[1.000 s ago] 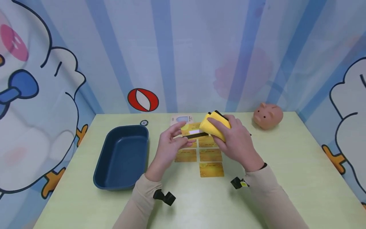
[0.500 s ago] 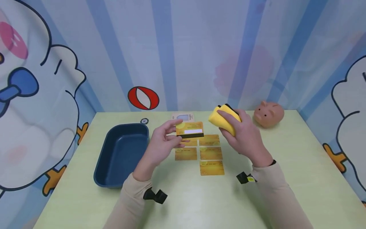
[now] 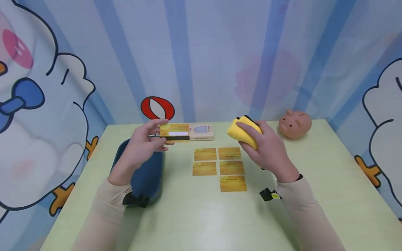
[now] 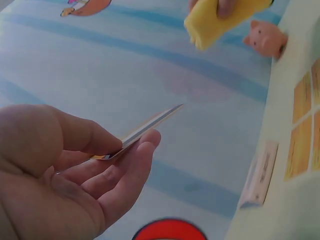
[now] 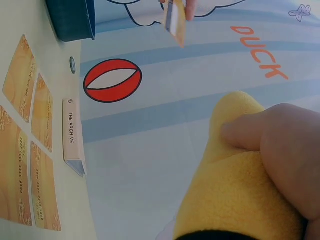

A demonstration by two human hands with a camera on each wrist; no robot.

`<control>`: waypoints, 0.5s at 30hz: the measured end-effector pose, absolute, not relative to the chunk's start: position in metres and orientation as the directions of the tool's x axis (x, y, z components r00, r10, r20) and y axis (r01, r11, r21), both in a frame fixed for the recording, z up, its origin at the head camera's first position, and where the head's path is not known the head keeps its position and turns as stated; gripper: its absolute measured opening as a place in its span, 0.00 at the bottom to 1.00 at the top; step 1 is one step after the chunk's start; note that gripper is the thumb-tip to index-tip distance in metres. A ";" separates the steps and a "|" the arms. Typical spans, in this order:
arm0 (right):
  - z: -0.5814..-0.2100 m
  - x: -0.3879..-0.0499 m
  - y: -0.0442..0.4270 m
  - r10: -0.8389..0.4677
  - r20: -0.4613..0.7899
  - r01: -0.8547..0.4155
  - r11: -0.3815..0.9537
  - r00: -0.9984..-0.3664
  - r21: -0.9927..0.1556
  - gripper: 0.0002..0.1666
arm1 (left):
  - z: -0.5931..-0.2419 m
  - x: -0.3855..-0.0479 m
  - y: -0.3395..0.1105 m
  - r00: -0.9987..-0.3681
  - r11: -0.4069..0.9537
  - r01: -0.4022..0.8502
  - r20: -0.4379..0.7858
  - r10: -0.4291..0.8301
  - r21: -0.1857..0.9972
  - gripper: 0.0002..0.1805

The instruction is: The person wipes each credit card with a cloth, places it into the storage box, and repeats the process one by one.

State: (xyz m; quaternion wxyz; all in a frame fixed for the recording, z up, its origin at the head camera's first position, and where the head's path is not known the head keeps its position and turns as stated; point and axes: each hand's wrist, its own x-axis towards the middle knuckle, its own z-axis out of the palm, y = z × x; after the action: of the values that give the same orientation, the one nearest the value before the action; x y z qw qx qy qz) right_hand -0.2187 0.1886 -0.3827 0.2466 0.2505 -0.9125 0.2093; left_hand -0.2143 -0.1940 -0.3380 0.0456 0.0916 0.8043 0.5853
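My head feed has the left hand (image 3: 139,144) pinching a gold bank card (image 3: 174,131) by its left end between thumb and fingers, the remaining fingers loosely bent beneath it. The card's back faces me, with a white panel and a dark stripe along the lower edge. It is up in the air: from the head it covers the left end of a small box marked THE ARCHIVE (image 3: 202,133), but my left wrist feed shows the two well apart. The right hand (image 3: 267,146) is curled round a bunched yellow plush cloth (image 3: 240,135) with black edging, raised to the right of the card; on my right wrist feed I can see a digit pressing into its pile. Lower down, between the hands, five more gold cards (image 3: 231,168) lie flat on the pale green table (image 3: 201,216), two in a left column and three in a right one, narrow gaps between them. I have the dark blue tray (image 3: 152,174) at the left, partly hidden behind the left hand and forearm. A small round token (image 5: 72,65) lies between tray and box. The pink piggy bank (image 3: 295,125) stands at the back right, beyond the right hand, before a blue striped backdrop (image 3: 216,62) with cartoon prints.
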 end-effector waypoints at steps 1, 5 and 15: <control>-0.383 -0.219 0.189 -0.353 0.553 -0.558 0.788 -0.755 -0.259 0.35 | -0.338 -0.216 -0.201 -0.982 0.312 0.088 0.031 0.185 0.946 0.31; -0.384 -0.218 0.189 -0.348 0.558 -0.557 0.789 -0.754 -0.260 0.34 | -0.338 -0.224 -0.228 -0.992 0.368 0.079 0.037 0.120 0.926 0.32; -0.383 -0.218 0.190 -0.342 0.562 -0.554 0.791 -0.753 -0.259 0.33 | -0.354 -0.239 -0.288 -0.992 0.533 -0.079 -0.118 0.041 0.843 0.35</control>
State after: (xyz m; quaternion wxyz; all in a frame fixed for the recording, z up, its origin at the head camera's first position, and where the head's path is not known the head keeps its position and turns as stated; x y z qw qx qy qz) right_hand -0.2179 0.1898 -0.3828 0.2517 0.2457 -0.9122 0.2100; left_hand -0.2387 -0.2881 -0.3536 0.0619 -0.0108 0.8732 0.4832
